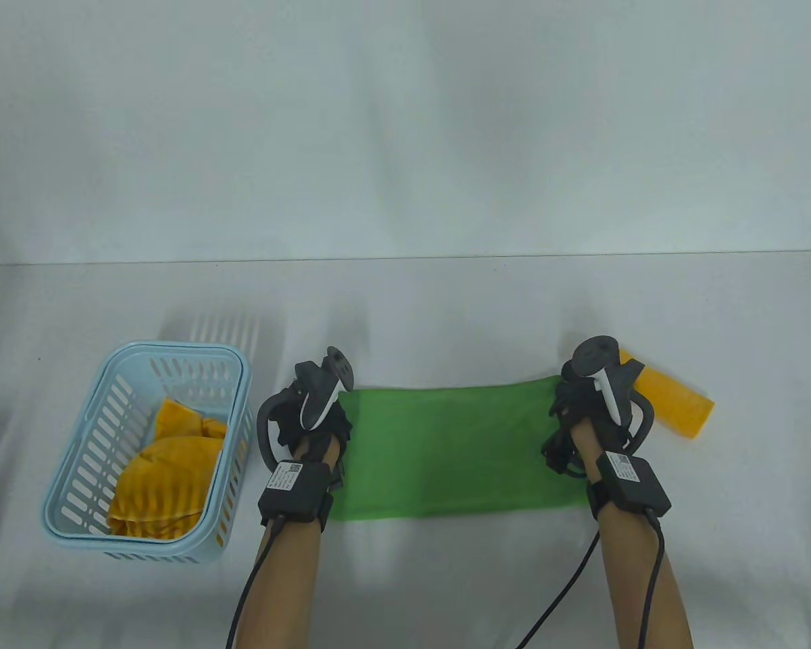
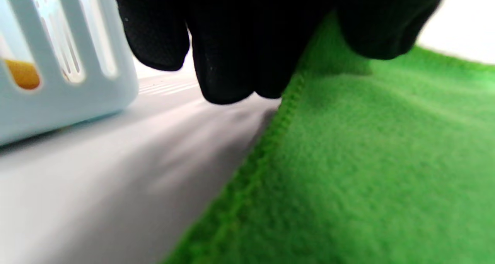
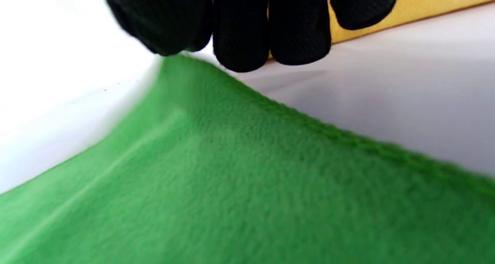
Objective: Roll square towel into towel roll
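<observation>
Both our left hand (image 1: pixel 311 422) and right hand (image 1: pixel 591 412) pinch the far corners of the green towel (image 1: pixel 446 449), spread flat on the table (image 1: pixel 446 304) between the blue basket (image 1: pixel 81 500) and a yellow roll (image 1: pixel 679 402).

Towel (image 1: pixel 449 451) flat on table (image 1: pixel 446 304) centre; basket (image 1: pixel 74 466) left – cloth (image 1: pixel 165 473) inside; towel roll (image 1: pixel 676 402) right, behind

White table (image 1: pixel 446 304) bears green towel (image 1: pixel 446 453), blue basket (image 1: pixel 74 520), yellow roll (image 1: pixel 676 402).
</observation>
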The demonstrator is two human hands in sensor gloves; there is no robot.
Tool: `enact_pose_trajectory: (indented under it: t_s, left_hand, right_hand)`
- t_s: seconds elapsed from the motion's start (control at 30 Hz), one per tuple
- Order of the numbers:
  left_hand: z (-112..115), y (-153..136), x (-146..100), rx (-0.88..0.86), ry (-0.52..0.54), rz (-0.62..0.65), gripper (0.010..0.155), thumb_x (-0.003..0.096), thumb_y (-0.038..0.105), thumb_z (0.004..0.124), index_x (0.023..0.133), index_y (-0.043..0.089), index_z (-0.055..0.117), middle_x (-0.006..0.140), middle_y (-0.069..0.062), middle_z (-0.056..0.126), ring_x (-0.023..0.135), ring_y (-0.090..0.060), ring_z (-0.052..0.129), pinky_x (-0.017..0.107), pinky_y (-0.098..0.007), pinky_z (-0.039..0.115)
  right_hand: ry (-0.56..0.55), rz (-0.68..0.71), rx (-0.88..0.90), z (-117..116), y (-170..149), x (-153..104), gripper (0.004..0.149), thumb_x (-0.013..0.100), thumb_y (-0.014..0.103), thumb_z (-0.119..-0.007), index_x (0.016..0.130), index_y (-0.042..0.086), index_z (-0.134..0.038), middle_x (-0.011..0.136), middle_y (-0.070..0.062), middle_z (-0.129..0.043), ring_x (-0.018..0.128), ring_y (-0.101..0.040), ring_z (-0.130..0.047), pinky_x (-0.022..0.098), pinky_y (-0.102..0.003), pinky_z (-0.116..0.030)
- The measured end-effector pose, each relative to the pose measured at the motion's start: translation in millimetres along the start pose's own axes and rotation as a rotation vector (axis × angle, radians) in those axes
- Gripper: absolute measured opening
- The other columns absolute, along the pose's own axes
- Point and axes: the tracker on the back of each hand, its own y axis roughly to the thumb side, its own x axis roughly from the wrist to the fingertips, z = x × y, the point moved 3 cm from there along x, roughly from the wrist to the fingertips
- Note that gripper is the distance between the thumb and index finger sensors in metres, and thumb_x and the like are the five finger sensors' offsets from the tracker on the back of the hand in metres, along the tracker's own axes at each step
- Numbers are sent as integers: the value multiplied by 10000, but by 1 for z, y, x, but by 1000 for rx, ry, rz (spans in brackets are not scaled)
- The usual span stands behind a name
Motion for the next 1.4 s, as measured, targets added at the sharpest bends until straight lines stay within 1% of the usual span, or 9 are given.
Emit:
enact_pose_trajectory:
  t_s: [0.13, 0.4, 0.57, 0.6, 0.8, 0.93, 1.07, 1.17, 1.4]
  left_hand:
    - [-4, -3, -2, -28, 0, 10, 689, 372, 563, 724, 1006, 306, 634, 1038, 8, 719, 936, -295, 824, 705, -527, 678]
    - [-26, 5, -23, -52, 33, 92, 779, 354, 626, 704, 1054, 312, 564, 1102, 5, 641, 1002, -323, 754, 725, -543, 650]
    - [-47, 7, -44, -75, 68, 165, 801, 350, 639, 703, 1066, 317, 543, 1121, 4, 614, 1025, -337, 723, 731, -550, 640]
    - [-54, 7, -52, -83, 78, 190, 804, 350, 640, 703, 1068, 317, 539, 1124, 1, 609, 1027, -339, 718, 733, -552, 635]
    - [-70, -4, -88, -124, 111, 307, 819, 351, 641, 706, 1077, 314, 518, 1138, -3, 579, 1038, -354, 693, 735, -560, 623]
    - [-76, -21, -117, -119, 183, 379, 823, 351, 643, 708, 1081, 315, 512, 1142, -4, 573, 1043, -359, 685, 737, -563, 619]
    - [-81, -42, -142, -132, 244, 429, 827, 352, 643, 712, 1084, 316, 509, 1147, -8, 567, 1047, -364, 679, 739, -570, 614]
    - [-83, -54, -152, -170, 274, 447, 829, 352, 641, 717, 1085, 312, 513, 1148, -10, 569, 1047, -369, 680, 739, -577, 610]
    - [-91, -71, -164, -259, 312, 478, 829, 349, 632, 726, 1083, 303, 524, 1146, -26, 572, 1042, -382, 678, 734, -584, 608]
  right_hand:
    - [-23, -13, -7, 8, -3, -2, 632, 333, 478, -817, 920, 392, -600, 917, 53, -767, 861, -291, -780, 657, -544, -635]
    - [-37, 23, 3, 33, -3, -17, 721, 306, 545, -815, 957, 407, -536, 1020, 57, -660, 976, -322, -659, 693, -571, -580]
    - [-46, 94, -9, 50, 5, -35, 753, 303, 560, -812, 971, 417, -496, 1060, 60, -593, 1025, -339, -575, 717, -592, -527]
    - [-51, 122, -12, 54, 9, -41, 756, 304, 562, -811, 973, 418, -488, 1065, 57, -584, 1031, -340, -562, 721, -596, -516]
    - [-54, 266, -27, 66, 26, -75, 775, 307, 569, -801, 981, 425, -448, 1100, 62, -514, 1074, -349, -473, 739, -617, -451]
    - [-33, 395, -10, 64, 39, -107, 782, 315, 565, -794, 986, 430, -416, 1120, 63, -459, 1090, -351, -411, 745, -626, -408]
    - [-13, 503, -6, 58, 53, -138, 789, 316, 567, -792, 988, 433, -401, 1123, 64, -444, 1091, -354, -397, 745, -630, -399]
    - [6, 561, -14, 50, 64, -157, 788, 316, 568, -790, 988, 432, -400, 1122, 65, -447, 1090, -355, -401, 744, -630, -401]
    - [97, 704, -55, 12, 99, -205, 771, 325, 565, -772, 987, 425, -404, 1117, 61, -456, 1084, -353, -423, 741, -626, -416]
